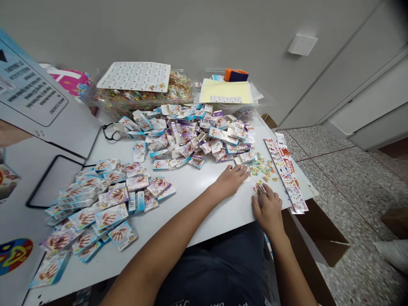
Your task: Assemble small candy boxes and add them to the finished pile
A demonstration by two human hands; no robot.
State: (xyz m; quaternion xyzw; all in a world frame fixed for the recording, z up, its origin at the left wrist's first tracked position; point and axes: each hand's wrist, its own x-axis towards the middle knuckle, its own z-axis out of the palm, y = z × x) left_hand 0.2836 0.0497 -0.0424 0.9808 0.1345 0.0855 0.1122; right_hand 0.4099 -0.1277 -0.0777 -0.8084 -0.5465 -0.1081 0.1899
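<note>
My left hand lies palm down on the white table, its fingers stretched toward a small pile of colourful little pieces. A bit of something white shows by its fingertips. Nearer the front right edge, my right hand has its fingers closed round a slim whitish and dark object too small to name. Several bright pieces touch or lie beside those fingertips. Just beyond my left hand is a heap of small open cartons in blue, purple and white. Closed cartons are piled at the left.
Clear plastic bins stand along the wall, one filled with colourful packets under a printed sheet. A yellow sheet and an orange-and-navy tape dispenser top the other. Sticker strips overhang the right edge. Brown boxes are on the floor.
</note>
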